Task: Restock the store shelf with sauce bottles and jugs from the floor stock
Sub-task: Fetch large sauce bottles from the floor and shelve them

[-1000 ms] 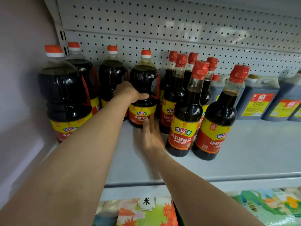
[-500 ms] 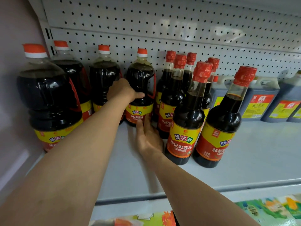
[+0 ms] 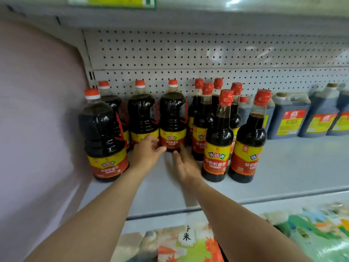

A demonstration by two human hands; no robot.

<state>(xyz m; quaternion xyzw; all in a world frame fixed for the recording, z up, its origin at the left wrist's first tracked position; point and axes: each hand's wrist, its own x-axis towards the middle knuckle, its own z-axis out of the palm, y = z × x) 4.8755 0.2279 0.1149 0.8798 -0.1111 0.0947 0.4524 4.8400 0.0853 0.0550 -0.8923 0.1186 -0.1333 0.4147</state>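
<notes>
I see the upright dark plastic sauce jug with red-and-yellow label [image 3: 172, 118] at twelve o'clock; left hand [image 3: 146, 154] fingers touch its base, right hand [image 3: 186, 167] open beside.

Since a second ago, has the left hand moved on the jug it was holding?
Yes. The left hand has dropped from the jug's dark shoulder to the base of its label, by the shelf.
</notes>
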